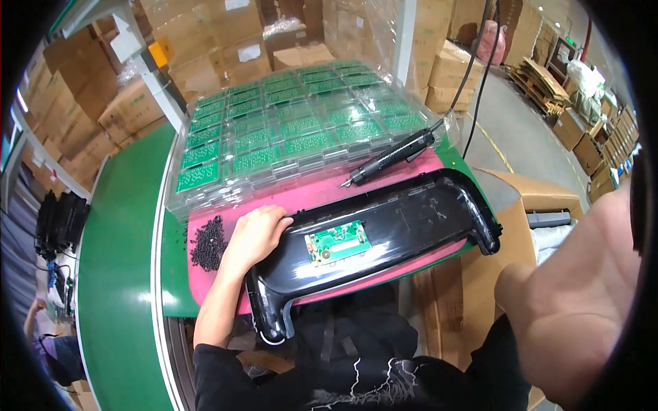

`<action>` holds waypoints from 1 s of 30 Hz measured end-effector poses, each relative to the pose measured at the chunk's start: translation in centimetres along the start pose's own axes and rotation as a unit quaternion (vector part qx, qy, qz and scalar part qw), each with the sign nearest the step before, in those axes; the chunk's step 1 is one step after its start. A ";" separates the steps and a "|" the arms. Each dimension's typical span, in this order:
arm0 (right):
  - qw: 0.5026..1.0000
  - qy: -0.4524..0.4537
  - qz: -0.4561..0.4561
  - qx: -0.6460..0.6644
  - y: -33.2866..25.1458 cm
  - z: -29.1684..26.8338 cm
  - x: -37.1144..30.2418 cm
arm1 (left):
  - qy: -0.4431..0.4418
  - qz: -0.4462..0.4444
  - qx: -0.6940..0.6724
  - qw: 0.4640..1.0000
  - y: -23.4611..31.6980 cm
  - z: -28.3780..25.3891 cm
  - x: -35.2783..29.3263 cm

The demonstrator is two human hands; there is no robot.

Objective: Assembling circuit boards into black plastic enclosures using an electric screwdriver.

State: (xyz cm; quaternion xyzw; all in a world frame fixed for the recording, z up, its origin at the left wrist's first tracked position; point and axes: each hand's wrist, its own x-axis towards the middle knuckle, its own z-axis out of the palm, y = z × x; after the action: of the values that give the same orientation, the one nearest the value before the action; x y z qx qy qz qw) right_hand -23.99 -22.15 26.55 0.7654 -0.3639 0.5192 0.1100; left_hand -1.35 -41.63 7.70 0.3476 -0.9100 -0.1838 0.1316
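A curved black plastic housing (418, 218) lies with its hollow side up on the pink mat (205, 284). At its far left edge my left hand (259, 234) is closed, with the fingers bent over the rim. Inside the housing, left of its middle, sits a small green circuit board (340, 245). My right arm is raised close to the camera at the right, and what shows of my right hand (576, 294) is large and cut off, its fingers hidden. A heap of small black screws (208, 244) lies left of my left wrist.
A black electric screwdriver (391, 159) with a cord rests beyond the housing, against stacked clear trays (274, 170) of green circuit boards. A green conveyor belt (123, 274) runs along the left. At the right stands an open cardboard box (510, 198) with wrapped parts. Another person (60, 353) is far left.
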 end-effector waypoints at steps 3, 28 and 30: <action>1.000 -0.015 -0.007 0.002 -3.9 1.0 -1.8 | 0.004 -0.011 0.014 1.000 0.0 0.1 -0.7; 0.999 -0.016 0.032 -0.017 -7.1 -3.7 -2.7 | 0.523 -0.191 0.022 0.830 -1.0 -5.8 -21.4; 0.997 -0.031 0.064 -0.018 -7.1 -6.3 -3.4 | 0.568 -0.278 -0.086 0.770 0.4 -6.5 -23.8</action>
State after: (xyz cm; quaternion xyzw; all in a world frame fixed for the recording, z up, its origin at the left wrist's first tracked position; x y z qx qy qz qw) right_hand -24.40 -12.13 27.81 0.7542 -0.4247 0.4947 0.0786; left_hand 18.04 -26.69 11.09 0.6136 -0.5137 -0.0585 0.5968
